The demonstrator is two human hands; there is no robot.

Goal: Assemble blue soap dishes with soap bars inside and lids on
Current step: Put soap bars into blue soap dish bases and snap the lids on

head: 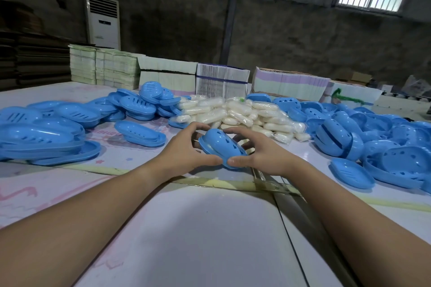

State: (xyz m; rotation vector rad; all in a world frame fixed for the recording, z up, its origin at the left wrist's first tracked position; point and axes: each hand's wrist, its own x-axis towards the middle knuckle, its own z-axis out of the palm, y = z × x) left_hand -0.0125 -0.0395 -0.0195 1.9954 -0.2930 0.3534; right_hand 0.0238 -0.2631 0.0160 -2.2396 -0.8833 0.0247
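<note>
Right now I am gripping the blue soap dish between my left hand and right hand, thumbs pinching its near end, its long axis running away from me toward the soap bars.

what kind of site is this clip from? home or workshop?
Likely a small packing workshop, not a home: heaps of identical blue plastic soap dishes, a pile of wrapped white soap bars, bundled stacks of flat printed cartons along a bare concrete wall.
</note>
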